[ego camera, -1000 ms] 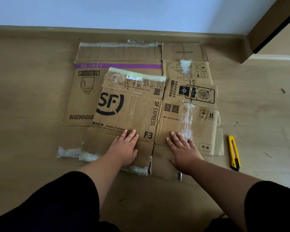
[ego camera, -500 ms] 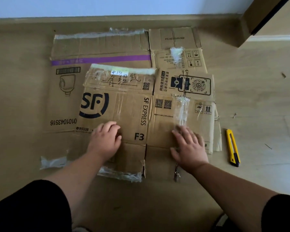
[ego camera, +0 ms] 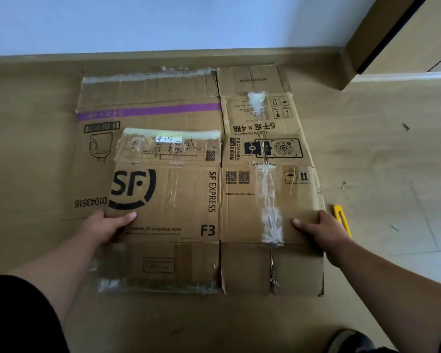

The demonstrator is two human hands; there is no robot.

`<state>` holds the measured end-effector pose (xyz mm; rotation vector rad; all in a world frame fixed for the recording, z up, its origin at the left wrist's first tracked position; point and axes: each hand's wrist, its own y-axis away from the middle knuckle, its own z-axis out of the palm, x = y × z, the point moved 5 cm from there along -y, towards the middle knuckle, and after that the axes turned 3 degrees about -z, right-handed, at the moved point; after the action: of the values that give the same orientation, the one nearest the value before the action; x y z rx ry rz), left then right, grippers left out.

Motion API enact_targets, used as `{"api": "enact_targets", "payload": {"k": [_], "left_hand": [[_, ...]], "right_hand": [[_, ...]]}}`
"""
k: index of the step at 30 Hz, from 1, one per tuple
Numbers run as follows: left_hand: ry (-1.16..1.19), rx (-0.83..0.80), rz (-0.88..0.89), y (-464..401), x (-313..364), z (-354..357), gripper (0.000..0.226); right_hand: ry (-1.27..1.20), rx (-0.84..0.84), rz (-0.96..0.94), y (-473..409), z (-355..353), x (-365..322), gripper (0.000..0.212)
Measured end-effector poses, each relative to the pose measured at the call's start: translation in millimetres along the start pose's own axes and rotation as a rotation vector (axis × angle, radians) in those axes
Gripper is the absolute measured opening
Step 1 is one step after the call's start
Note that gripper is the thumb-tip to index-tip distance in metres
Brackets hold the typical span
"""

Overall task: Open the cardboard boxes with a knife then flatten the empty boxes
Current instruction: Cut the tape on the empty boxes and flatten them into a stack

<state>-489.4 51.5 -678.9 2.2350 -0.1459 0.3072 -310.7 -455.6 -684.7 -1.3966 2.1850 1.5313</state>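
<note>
The left hand [ego camera: 105,226] pinched the left edge of the flattened SF Express box [ego camera: 189,200], thumb on top. The box lay between both hands on a bigger flattened carton [ego camera: 148,98], long axis left to right, brown and taped. The right hand [ego camera: 316,229] pinched its right edge. The yellow utility knife [ego camera: 340,212] lay just beside that hand.
</note>
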Motion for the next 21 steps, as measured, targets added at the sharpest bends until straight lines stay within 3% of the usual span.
{"api": "enact_targets", "payload": {"k": [4,11,13,17,21], "left_hand": [[0.167,0.043,0.104,1.3,6.7,-15.0,0.072],[0.244,0.199,0.26,14.5,48.2,-55.1,0.056],[0.262,0.191,0.271,19.1,48.5,-61.2,0.054],[0.283,0.151,0.265,22.5,41.9,-61.6,0.049],[0.263,0.134,0.285,27.1,49.0,-64.6,0.053]], "right_hand": [[0.141,0.057,-0.148,-8.6,-5.7,-51.8,0.063],[0.266,0.053,-0.321,-28.1,-10.0,-153.3,0.072],[0.244,0.027,-0.315,-33.4,-13.0,-160.3,0.083],[0.209,0.0,-0.335,-27.4,-17.1,-156.4,0.06],[0.149,0.001,-0.324,-21.0,-19.9,-148.6,0.064]]}}
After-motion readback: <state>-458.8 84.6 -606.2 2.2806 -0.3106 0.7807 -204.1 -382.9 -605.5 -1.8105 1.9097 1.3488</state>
